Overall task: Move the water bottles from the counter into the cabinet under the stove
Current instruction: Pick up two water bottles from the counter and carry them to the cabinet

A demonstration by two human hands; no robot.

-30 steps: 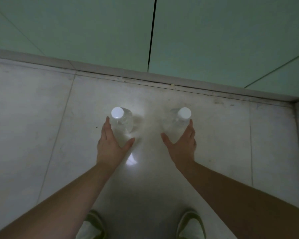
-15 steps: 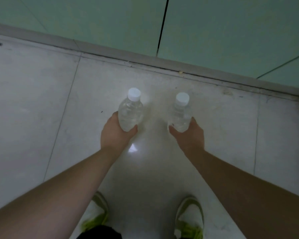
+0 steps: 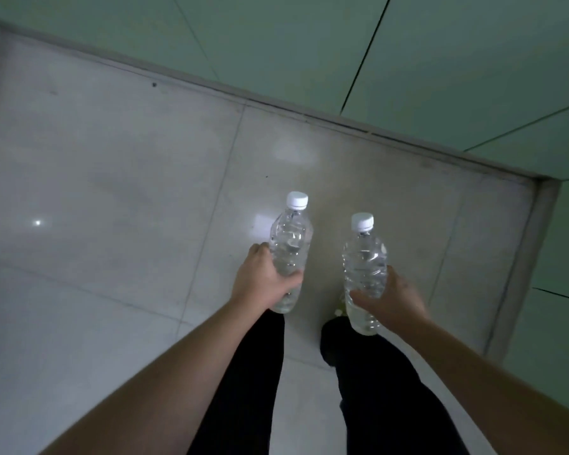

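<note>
- Water bottles: left bottle (image 3: 289,249) gripped low by the left hand (image 3: 262,281), right bottle (image 3: 364,269) by the right hand (image 3: 389,298), both carried upright above the floor (image 3: 119,178).
- Risk: smooth, full bottles could slip through one-handed grips, especially when opening the unseen cabinet.

Pale grey floor tiles (image 3: 119,178) fill most of the view, crossed by thin grout lines, with a small bright glint at the left. A grey skirting (image 3: 358,126) runs diagonally along the green wall panels (image 3: 276,37). Black trousers (image 3: 243,382) show at the bottom, with a bit of a green shoe (image 3: 340,307) ahead.
</note>
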